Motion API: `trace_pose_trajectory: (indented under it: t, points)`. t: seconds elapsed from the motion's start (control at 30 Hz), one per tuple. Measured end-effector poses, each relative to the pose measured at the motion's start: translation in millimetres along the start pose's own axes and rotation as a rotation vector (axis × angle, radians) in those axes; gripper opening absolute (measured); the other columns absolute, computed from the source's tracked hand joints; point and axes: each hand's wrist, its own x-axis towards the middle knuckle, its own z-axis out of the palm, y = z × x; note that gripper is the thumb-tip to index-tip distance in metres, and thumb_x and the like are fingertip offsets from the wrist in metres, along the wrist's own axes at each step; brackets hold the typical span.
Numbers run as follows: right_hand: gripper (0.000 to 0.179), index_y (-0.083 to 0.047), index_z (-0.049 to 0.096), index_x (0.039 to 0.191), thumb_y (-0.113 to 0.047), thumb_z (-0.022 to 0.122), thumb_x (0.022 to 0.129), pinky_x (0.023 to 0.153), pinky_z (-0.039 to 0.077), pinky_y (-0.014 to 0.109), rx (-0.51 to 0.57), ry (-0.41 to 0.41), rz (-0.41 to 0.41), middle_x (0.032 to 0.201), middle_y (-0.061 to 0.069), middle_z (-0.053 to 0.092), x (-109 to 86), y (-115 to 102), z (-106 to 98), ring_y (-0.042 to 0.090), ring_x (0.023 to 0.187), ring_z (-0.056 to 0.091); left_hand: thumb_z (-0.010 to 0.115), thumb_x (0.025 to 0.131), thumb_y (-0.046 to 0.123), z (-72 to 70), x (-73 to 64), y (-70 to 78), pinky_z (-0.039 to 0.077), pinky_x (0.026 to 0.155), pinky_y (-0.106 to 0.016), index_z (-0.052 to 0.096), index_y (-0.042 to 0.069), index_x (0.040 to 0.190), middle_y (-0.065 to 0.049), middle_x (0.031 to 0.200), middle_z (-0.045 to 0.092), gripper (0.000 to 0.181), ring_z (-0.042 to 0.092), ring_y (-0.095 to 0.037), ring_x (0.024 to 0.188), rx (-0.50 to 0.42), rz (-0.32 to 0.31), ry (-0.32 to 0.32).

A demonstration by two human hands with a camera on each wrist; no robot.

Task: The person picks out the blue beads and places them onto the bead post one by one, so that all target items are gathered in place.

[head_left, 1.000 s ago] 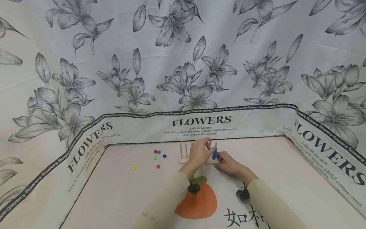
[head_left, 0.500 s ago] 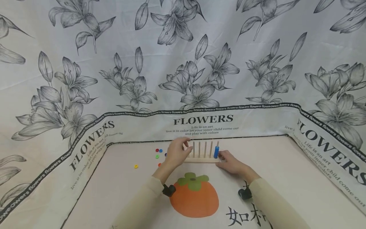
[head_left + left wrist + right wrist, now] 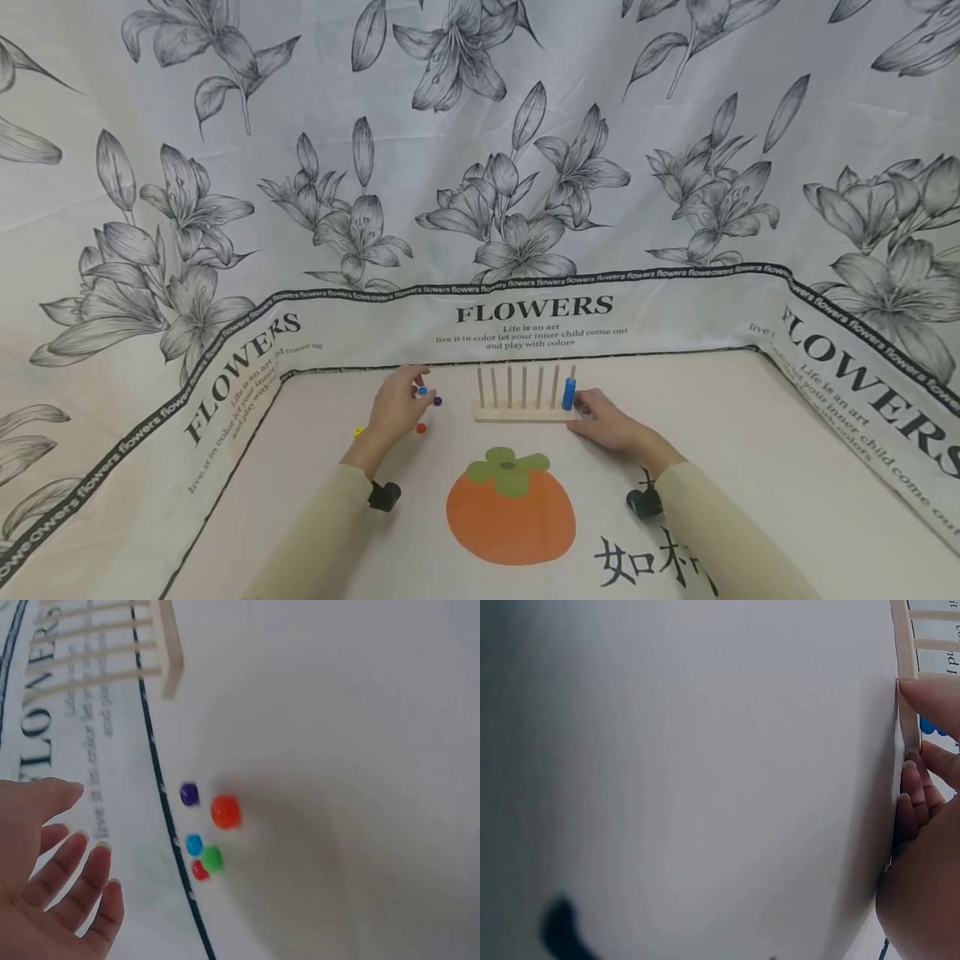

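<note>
A wooden peg rack stands at the back of the table, with blue beads stacked on its rightmost peg. My right hand grips the right end of the rack's base, thumb at the front edge. Fingers spread and holding nothing, my left hand hovers over the loose beads to the left. In the left wrist view these are a purple bead, an orange-red bead, a light blue bead, a green bead and a red bead. The hand hides the green one in the head view.
A yellow bead lies beside the left wrist. The tablecloth carries a printed orange persimmon and dark characters. A flower-printed curtain rises right behind the rack and along both sides.
My left hand has left the blue stack at the rack's right end and travelled left to the loose beads. The right hand has stayed at the rack's end.
</note>
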Motion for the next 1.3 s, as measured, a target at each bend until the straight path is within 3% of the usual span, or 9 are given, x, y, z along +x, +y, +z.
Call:
trace_pose_trajectory:
  t: [0.23, 0.57, 0.93, 1.3]
  points:
    - [0.059, 0.007, 0.043, 0.146, -0.024, 0.064, 0.100, 0.110, 0.040, 0.058, 0.015, 0.004, 0.028, 0.139, 0.023, 0.046, 0.5, -3, -1, 0.039, 0.127, 0.047, 0.075, 0.093, 0.019, 4.8, 10.2, -23.9, 0.046, 0.066, -0.034, 0.065, 0.005, 0.128, -0.011, 0.106, 0.067, 0.039, 0.057, -0.021, 0.083, 0.021, -0.125, -0.058]
    - [0.060, 0.007, 0.043, 0.145, -0.026, 0.063, 0.099, 0.109, 0.039, 0.060, 0.005, 0.014, -0.009, 0.136, 0.024, 0.046, 1.6, 1, 4, 0.041, 0.126, 0.047, 0.067, 0.098, 0.019, 19.5, 16.4, -29.8, 0.050, 0.081, -0.040, 0.064, 0.004, 0.131, -0.008, 0.104, 0.064, 0.036, 0.057, -0.025, 0.090, -0.023, -0.335, -0.128]
    - [0.059, 0.006, 0.044, 0.146, -0.025, 0.063, 0.099, 0.110, 0.039, 0.058, 0.012, 0.022, -0.003, 0.137, 0.023, 0.046, 2.2, 3, 2, 0.040, 0.127, 0.047, 0.067, 0.097, 0.017, 23.6, 20.3, -30.9, 0.052, 0.093, -0.046, 0.066, 0.002, 0.129, -0.013, 0.118, 0.067, 0.035, 0.061, -0.030, 0.104, -0.022, -0.378, -0.166]
    - [0.058, 0.005, 0.045, 0.145, -0.023, 0.065, 0.099, 0.110, 0.039, 0.058, 0.023, 0.017, 0.023, 0.135, 0.020, 0.047, 0.9, 1, 2, 0.038, 0.126, 0.048, 0.072, 0.095, 0.019, 27.1, 19.0, -30.0, 0.047, 0.075, -0.038, 0.070, 0.005, 0.115, -0.007, 0.097, 0.063, 0.024, 0.056, -0.025, 0.087, -0.028, -0.372, -0.159]
